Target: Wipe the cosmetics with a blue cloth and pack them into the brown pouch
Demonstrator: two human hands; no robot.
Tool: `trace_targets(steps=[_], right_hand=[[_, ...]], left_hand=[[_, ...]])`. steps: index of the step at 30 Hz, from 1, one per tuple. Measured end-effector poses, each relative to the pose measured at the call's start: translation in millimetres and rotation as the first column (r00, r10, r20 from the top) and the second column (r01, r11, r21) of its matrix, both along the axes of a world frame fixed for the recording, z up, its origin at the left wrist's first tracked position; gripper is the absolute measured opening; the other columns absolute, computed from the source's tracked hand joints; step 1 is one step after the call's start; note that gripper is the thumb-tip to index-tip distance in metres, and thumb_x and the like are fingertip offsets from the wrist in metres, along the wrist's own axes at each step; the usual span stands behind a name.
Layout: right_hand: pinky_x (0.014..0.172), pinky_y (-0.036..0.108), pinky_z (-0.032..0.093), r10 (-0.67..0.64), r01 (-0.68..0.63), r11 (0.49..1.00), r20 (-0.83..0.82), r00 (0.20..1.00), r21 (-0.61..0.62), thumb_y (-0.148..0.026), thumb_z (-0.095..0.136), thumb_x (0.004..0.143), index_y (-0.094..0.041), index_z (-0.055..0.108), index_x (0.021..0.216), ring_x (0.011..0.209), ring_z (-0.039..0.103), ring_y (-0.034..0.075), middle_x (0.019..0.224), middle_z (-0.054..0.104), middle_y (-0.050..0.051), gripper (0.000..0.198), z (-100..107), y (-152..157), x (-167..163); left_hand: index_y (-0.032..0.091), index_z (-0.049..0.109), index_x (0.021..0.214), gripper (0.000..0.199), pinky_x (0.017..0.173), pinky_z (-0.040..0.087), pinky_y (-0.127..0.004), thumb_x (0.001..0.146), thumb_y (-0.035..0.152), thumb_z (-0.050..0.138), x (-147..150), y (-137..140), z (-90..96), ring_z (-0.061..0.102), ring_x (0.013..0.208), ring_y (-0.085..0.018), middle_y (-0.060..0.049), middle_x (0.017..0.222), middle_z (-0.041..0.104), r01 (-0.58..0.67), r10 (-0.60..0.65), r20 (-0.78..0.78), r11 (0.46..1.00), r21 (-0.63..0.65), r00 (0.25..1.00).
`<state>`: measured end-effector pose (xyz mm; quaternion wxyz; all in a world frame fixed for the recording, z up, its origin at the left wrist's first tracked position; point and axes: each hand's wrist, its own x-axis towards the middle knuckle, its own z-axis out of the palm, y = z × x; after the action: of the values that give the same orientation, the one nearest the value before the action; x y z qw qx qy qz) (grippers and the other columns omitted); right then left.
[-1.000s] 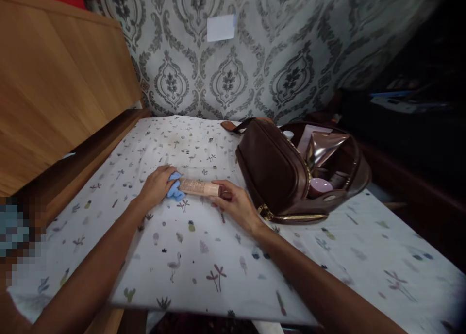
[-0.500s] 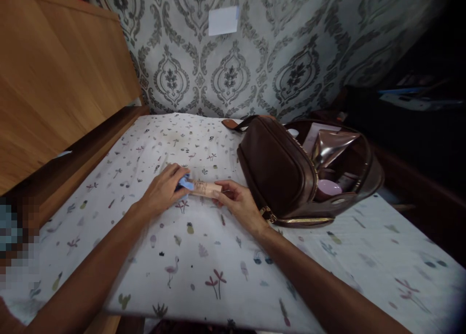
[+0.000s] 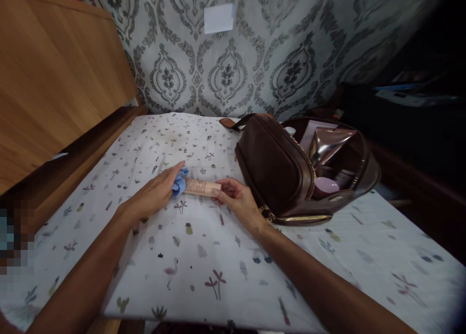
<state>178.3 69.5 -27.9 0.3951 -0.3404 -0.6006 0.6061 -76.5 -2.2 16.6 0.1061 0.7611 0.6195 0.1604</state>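
A beige cosmetic tube [image 3: 200, 187] with small print on it lies level just over the patterned cloth. Its right end is pinched between thumb and fingers of my right hand [image 3: 236, 198]. My left hand [image 3: 158, 188] is closed on a crumpled blue cloth [image 3: 178, 183], which is pressed around the tube's left end. To the right of my right hand stands a dark brown toiletry bag [image 3: 274, 164], unzipped. Inside it are a shiny rose-gold pouch [image 3: 329, 144] and a pink round lid [image 3: 326, 184].
White cloth with small printed plants and flamingos [image 3: 204, 251] covers the table. A wooden cabinet [image 3: 61, 67] borders it on the left. Behind rises a patterned wall [image 3: 225, 76] bearing a white card [image 3: 219, 18]. Dark items lie in shadow at the right.
My left hand has shifted a little left with the blue cloth, and its fingers are straighter. More of the tube's print shows. My right hand keeps its pinch; the view has shifted slightly.
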Motion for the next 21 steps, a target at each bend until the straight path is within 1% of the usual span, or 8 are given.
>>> trace_targets(steps=[2,5,8,11,13,15,18,21], right_hand=[[0.064,0.031,0.058,0.0,0.0,1.0,0.009,1.0,0.016,-0.05,0.082,0.071,-0.019,0.065,0.093,0.07,0.068,0.017,0.082,0.07,0.003,0.042,0.0,-0.1,0.1],[0.061,0.03,0.057,-0.002,0.002,1.0,-0.006,1.0,0.028,-0.051,0.083,0.07,-0.019,0.064,0.093,0.068,0.068,0.016,0.081,0.07,0.002,0.044,-0.2,0.3,-0.2],[0.059,0.029,0.057,-0.001,0.002,0.999,-0.013,1.0,0.033,-0.052,0.085,0.068,-0.019,0.064,0.092,0.067,0.067,0.016,0.081,0.07,0.002,0.045,-0.4,0.8,-0.4],[0.059,0.029,0.057,0.002,-0.002,0.999,-0.002,1.0,0.043,-0.051,0.084,0.07,-0.019,0.064,0.092,0.068,0.068,0.016,0.081,0.07,0.002,0.044,-0.7,0.7,0.0],[0.059,0.028,0.056,0.008,-0.008,0.999,0.003,1.0,0.045,-0.051,0.082,0.071,-0.019,0.064,0.093,0.069,0.069,0.017,0.079,0.07,0.002,0.043,-0.9,0.4,0.2],[0.059,0.028,0.055,0.012,-0.011,0.999,-0.002,1.0,0.042,-0.05,0.082,0.071,-0.019,0.064,0.093,0.069,0.068,0.017,0.079,0.07,0.001,0.043,-1.4,-0.1,0.0],[0.058,0.026,0.054,0.008,-0.008,0.999,-0.017,1.0,0.042,-0.049,0.081,0.071,-0.019,0.064,0.093,0.068,0.068,0.016,0.078,0.068,0.0,0.041,-2.5,-0.4,-0.6],[0.057,0.025,0.052,0.004,-0.003,0.998,-0.008,1.0,0.059,-0.046,0.079,0.074,-0.02,0.064,0.094,0.068,0.067,0.015,0.079,0.067,0.0,0.036,-4.3,0.0,-0.8]], left_hand=[[0.022,0.03,0.15,0.067,0.102,0.049,-0.043,0.086,0.013,0.045,-1.4,0.9,5.3,0.057,0.13,-0.028,-0.015,0.147,0.053,-0.11,0.107,0.06,0.993,0.046,0.992],[0.022,0.054,0.117,0.038,0.087,0.053,-0.039,0.081,0.012,0.046,-1.0,4.4,11.9,0.066,0.103,-0.025,-0.007,0.112,0.068,-0.215,0.202,0.11,0.969,0.123,0.973],[0.023,0.056,0.088,0.027,0.08,0.05,-0.035,0.075,0.005,0.041,1.9,7.6,12.4,0.063,0.087,-0.021,-0.003,0.092,0.066,-0.167,0.15,0.1,0.967,0.193,0.984],[0.022,0.056,0.081,0.027,0.081,0.048,-0.036,0.073,0.003,0.038,4.9,8.9,9.0,0.06,0.087,-0.021,-0.003,0.088,0.063,-0.04,0.025,0.071,0.975,0.217,0.997],[0.022,0.058,0.083,0.023,0.084,0.048,-0.038,0.077,0.007,0.04,6.3,8.6,7.5,0.059,0.089,-0.022,-0.004,0.089,0.061,0.039,-0.051,0.061,0.981,0.192,0.997],[0.021,0.061,0.098,0.022,0.086,0.048,-0.039,0.084,0.016,0.045,7.4,8.1,7.1,0.06,0.094,-0.023,-0.005,0.098,0.064,0.049,-0.063,0.092,0.988,0.146,0.994],[0.021,0.054,0.131,0.043,0.091,0.049,-0.042,0.091,0.035,0.051,9.6,8.7,6.1,0.061,0.106,-0.026,-0.009,0.118,0.065,-0.027,0.016,0.161,0.997,0.065,0.987],[0.019,0.051,0.141,0.053,0.101,0.046,-0.048,0.097,0.048,0.043,13.4,10.9,3.3,0.058,0.121,-0.03,-0.014,0.134,0.062,-0.127,0.118,0.2,0.991,0.032,0.973]])
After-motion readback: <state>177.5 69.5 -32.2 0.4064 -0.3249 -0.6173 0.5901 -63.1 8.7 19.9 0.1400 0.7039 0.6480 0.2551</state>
